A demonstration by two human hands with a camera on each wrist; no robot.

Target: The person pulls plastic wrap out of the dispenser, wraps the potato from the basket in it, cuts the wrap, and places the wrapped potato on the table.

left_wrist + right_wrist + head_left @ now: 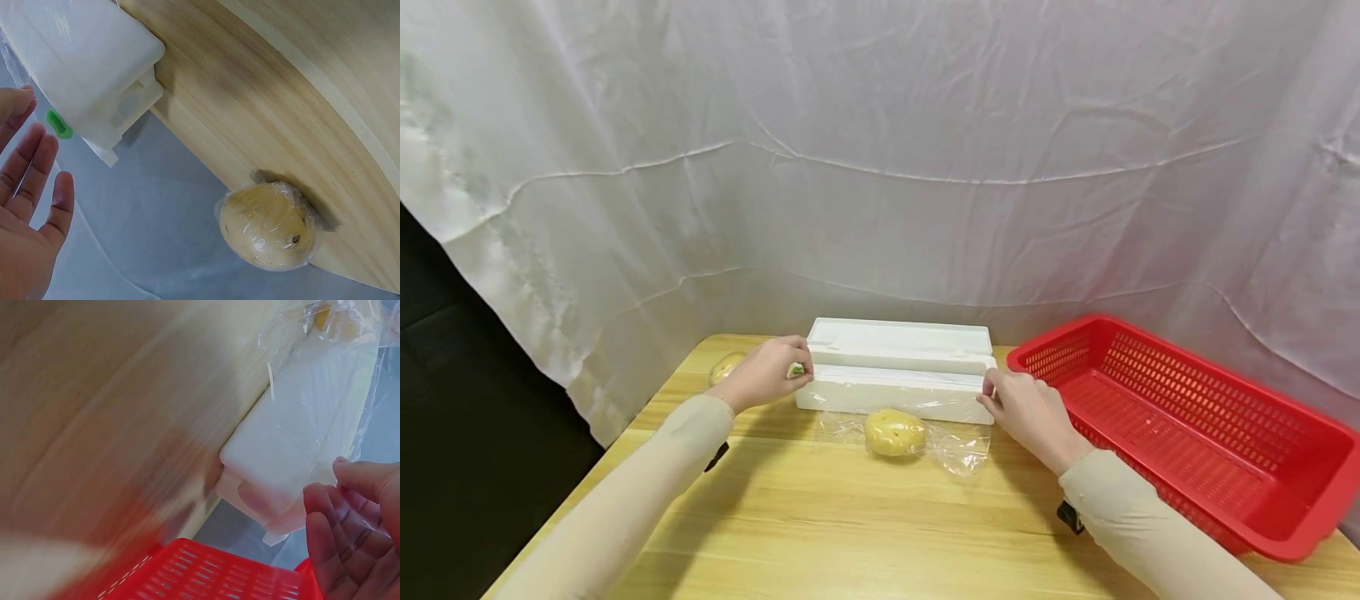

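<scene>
A white cling film dispenser box (pixel 895 398) stands on the table with its lid (pixel 902 335) raised at the back. Clear cling film (pixel 306 406) stretches over its front. My left hand (pixel 767 371) is at the box's left end, thumb and index finger pinching the film's edge; the other fingers are loosely bent. At the right end my right hand (pixel 1030 412) pinches the film between thumb and index finger. In front of the box lies a potato (pixel 895 432) covered by film that spreads out crumpled on both sides. A green piece (pixel 59 124) shows on the box's end.
Another film-wrapped potato (pixel 269 228) sits on the wooden table (pixel 820 525), left of the box and partly behind my left hand in the head view. A red plastic basket (pixel 1187 417) stands on the right, close to my right forearm. A pale curtain (pixel 880 208) hangs behind.
</scene>
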